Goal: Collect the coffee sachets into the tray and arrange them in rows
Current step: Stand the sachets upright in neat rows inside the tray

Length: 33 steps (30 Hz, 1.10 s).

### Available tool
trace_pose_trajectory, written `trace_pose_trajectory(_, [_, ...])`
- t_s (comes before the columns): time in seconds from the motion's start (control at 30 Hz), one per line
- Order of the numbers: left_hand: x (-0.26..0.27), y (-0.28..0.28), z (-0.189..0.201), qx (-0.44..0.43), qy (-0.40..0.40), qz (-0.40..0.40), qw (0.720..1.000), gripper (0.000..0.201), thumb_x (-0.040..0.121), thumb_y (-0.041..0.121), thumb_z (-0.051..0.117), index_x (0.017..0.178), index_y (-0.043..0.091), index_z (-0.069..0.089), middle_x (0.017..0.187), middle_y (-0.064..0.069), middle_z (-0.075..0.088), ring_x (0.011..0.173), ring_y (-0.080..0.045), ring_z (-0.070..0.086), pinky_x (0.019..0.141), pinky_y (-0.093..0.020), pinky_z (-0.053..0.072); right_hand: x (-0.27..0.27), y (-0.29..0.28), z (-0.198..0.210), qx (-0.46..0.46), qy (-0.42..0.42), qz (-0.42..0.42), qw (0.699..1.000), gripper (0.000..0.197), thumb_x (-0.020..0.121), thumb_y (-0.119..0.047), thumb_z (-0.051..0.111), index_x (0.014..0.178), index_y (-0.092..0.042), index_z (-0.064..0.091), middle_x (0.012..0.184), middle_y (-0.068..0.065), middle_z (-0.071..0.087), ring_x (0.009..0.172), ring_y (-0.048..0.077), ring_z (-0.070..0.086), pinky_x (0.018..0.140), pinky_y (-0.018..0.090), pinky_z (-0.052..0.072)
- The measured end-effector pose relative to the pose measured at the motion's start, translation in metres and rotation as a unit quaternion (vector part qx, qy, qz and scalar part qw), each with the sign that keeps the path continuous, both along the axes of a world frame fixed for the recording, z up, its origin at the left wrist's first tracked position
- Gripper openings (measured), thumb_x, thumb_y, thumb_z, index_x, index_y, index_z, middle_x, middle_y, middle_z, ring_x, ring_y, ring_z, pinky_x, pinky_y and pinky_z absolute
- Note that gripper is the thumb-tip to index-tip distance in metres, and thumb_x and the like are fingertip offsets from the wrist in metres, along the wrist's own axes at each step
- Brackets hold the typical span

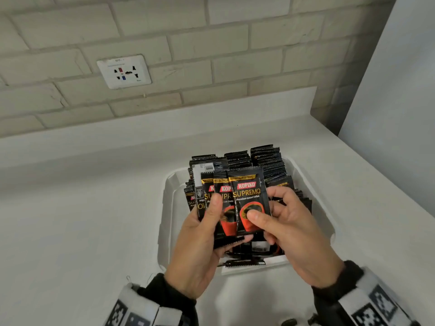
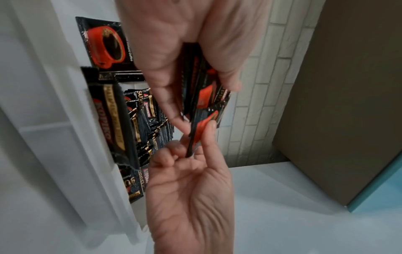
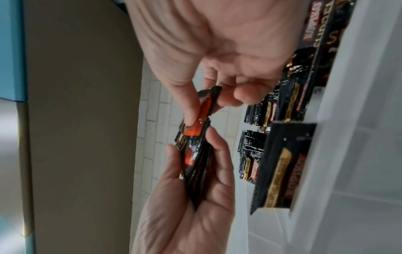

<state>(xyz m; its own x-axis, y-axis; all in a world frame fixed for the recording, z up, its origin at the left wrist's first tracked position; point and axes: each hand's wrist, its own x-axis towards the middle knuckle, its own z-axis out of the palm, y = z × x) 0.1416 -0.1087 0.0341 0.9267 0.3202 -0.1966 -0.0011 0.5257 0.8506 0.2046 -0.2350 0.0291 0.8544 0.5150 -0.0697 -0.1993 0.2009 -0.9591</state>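
A white tray on the counter holds rows of black Kopiko coffee sachets standing on edge. Just above its near half, my left hand grips a fanned bunch of several sachets, thumb on the front, fingers behind. My right hand pinches the front sachet of the fan, thumb on its red cup picture. In the left wrist view the right hand pinches a sachet's edge below the left hand. The right wrist view shows the bunch edge-on between both hands.
A few sachets lie flat at the tray's near end. The white counter runs left and toward me. A brick wall with a socket is behind, and a tall white panel stands at the right.
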Motion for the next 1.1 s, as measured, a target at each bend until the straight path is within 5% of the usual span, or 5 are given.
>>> trace_pose_trajectory(0.27, [0.002,-0.006,-0.002,0.004,-0.006,-0.003,1.0,0.039,0.076,0.029,0.054,0.11,0.011,0.06,0.099,-0.015,0.071,0.082,-0.023,0.07,0.066,-0.033,0.059,-0.01,0.007,-0.006,-0.057,-0.048,0.025,0.997,0.027,0.085,-0.008,0.06,0.106,-0.023,0.055,0.079,-0.009,0.067,0.066,-0.002,0.061,0.049,0.011,0.042])
trace_pose_trajectory(0.47, [0.004,-0.004,-0.006,0.043,-0.017,0.019,0.999,0.037,0.072,0.024,0.059,0.107,0.011,0.06,0.095,-0.013,0.072,0.075,-0.02,0.07,0.056,-0.025,0.055,-0.011,0.006,-0.007,-0.108,-0.092,0.03,0.989,0.025,0.084,-0.018,0.063,0.107,-0.027,0.058,0.077,-0.006,0.064,0.054,0.0,0.05,0.051,0.02,0.041])
trace_pose_trajectory(0.73, [-0.001,0.0,-0.011,0.125,-0.027,-0.009,0.992,0.042,0.065,0.009,0.068,0.106,0.007,0.06,0.094,-0.015,0.072,0.086,-0.029,0.069,0.068,-0.032,0.057,-0.009,0.003,-0.007,-0.113,-0.087,0.052,0.988,0.027,0.081,-0.019,0.066,0.104,-0.028,0.055,0.084,-0.01,0.067,0.066,-0.002,0.061,0.053,0.016,0.045])
trace_pose_trajectory(0.93, [-0.007,0.017,-0.006,0.168,-0.031,-0.032,0.985,0.042,0.069,0.006,0.074,0.108,0.014,0.06,0.095,-0.01,0.073,0.085,-0.026,0.07,0.066,-0.031,0.057,0.017,-0.013,0.021,-0.203,-0.295,-0.003,0.934,0.064,0.063,-0.045,0.072,0.112,-0.057,0.032,0.112,-0.028,0.051,0.098,-0.01,0.05,0.078,0.011,0.042])
trace_pose_trajectory(1.1, [-0.013,0.024,-0.005,0.195,-0.034,-0.059,0.978,0.043,0.064,0.007,0.072,0.103,0.018,0.061,0.095,-0.009,0.073,0.089,-0.024,0.07,0.071,-0.031,0.058,0.025,-0.012,0.053,-0.263,-0.375,0.087,0.885,0.061,0.079,-0.007,0.068,0.106,-0.055,0.039,0.087,-0.015,0.06,0.082,-0.001,0.056,0.074,0.011,0.045])
